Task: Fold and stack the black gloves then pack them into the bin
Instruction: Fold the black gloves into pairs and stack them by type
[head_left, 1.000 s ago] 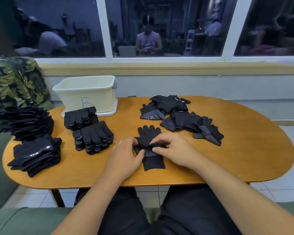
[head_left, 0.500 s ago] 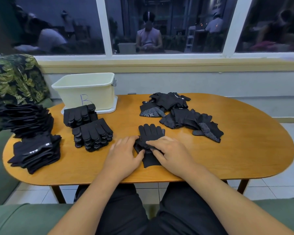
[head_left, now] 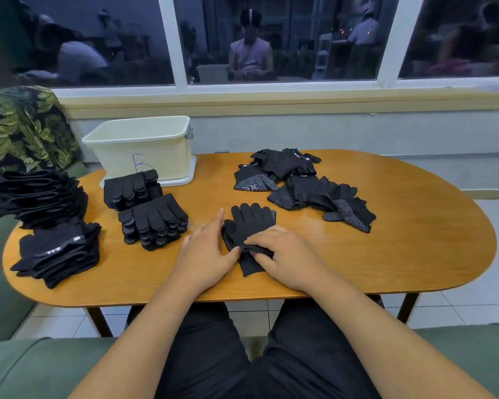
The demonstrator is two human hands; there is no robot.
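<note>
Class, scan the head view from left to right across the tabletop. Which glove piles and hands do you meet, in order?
Black pile at far left → folded stacks → left hand → right hand, pinching the glove being folded → dotted glove lying farthest right.

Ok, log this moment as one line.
phase: folding | glove pair: flat on table | left hand: flat, thumb touching it | right hand: pinching cuff | bin: behind two folded stacks
</note>
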